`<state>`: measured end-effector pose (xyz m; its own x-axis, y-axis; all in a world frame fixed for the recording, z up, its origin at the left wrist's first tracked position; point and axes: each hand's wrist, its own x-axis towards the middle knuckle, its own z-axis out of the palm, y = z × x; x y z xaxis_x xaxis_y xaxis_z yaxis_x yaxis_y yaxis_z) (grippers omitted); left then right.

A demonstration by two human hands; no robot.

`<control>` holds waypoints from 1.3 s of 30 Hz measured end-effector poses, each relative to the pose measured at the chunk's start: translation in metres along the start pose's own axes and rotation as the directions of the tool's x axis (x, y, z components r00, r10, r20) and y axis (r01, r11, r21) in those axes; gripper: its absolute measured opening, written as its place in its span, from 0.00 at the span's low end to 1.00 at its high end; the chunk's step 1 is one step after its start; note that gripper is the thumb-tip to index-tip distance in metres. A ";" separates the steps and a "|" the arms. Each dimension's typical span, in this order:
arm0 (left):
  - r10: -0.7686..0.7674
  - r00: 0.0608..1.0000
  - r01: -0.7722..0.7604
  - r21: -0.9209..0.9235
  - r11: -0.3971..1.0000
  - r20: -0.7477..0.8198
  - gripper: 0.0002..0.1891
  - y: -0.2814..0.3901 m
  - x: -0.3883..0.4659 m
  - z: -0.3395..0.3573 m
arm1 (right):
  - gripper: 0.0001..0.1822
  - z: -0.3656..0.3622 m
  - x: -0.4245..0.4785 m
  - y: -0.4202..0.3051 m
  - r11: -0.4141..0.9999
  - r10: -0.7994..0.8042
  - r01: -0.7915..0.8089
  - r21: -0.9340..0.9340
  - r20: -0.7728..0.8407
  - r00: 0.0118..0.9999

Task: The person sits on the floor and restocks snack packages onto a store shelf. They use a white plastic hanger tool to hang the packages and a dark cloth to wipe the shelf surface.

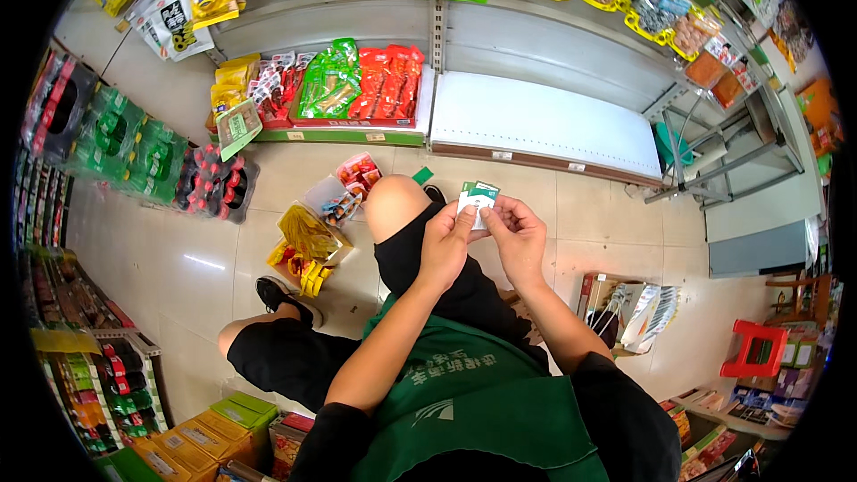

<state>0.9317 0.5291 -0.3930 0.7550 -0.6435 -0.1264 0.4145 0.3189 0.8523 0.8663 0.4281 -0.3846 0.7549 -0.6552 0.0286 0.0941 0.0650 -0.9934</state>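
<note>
Between both hands I hold a small fanned stack of green and white cards (pixel 477 204) that bear writing. My left hand (pixel 447 241) grips their left edge, its thumb flat on the front card. From the other side my right hand (pixel 521 234) pinches the lower right of the stack, fingers curled behind it. The cards are above my bent knee, in front of a low shelf. A similar green card (pixel 422 175) lies on the floor by my shoe. The bare white bottom shelf (pixel 546 124) is ahead, with price tags along its front edge.
Open boxes of packaged snacks (pixel 308 241) stand on the floor at left, near shrink-wrapped bottle packs (pixel 217 181). Red and green snack bags (pixel 355 84) fill the bottom shelf's left section. At right are a carton (pixel 626 314), a red plastic stool (pixel 753 348) and a metal-legged frame (pixel 726 147).
</note>
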 end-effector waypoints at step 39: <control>0.450 0.484 -0.291 0.347 0.892 -0.750 0.17 0.262 -0.064 -0.398 | 0.09 0.732 0.263 -0.153 0.167 -0.911 0.977 -0.130 0.359 0.203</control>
<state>1.1945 0.9314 -0.3636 0.9335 0.3538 -0.0583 -0.0266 0.2306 0.9727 1.5255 0.7974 -0.1438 0.3007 0.0777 0.9506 0.6692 -0.7274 -0.1522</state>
